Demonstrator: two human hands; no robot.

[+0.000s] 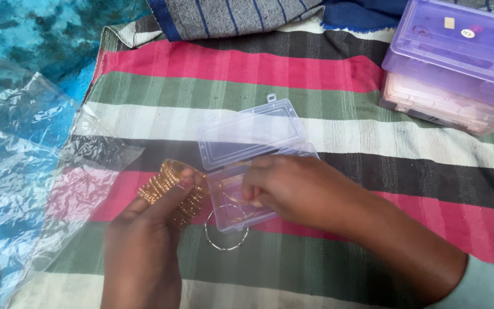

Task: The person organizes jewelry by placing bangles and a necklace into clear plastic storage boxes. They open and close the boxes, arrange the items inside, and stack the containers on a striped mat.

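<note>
My fingers (pixel 185 182) on the left hand (pixel 144 240) are clamped round a stack of gold bangles (pixel 170 186), thumb pressed over the top of the stack, which sits just to the left of the clear plastic box (pixel 241 194); the stack's long axis runs slantwise, from lower right up toward the upper left, away from the box's open tray. My right hand (pixel 293 191) lies over the tray of the box, fingers drawn together as if pinching something small at the tray's near left corner; whether they truly grip a bangle there I cannot tell, since the knuckles cover it. So the right hand is the nearer to the box, touching it, while the left holds its stack just beside the box's left edge. A single thin silvery ring (pixel 227 229) lies partly under the box's near edge, on the striped cloth (pixel 315 86); gold shapes inside the tray show only dimly through the plastic. The box's lid (pixel 251 131) stands open on the far side of the tray. Left of the box lies crumpled clear plastic wrap (pixel 18 171); well beyond the box, to the far right, a purple lidded box (pixel 458 43) sits stacked on a pinkish one (pixel 441 106), cut off by the frame's edge; beyond that, folded grey striped fabric (pixel 230 17).
</note>
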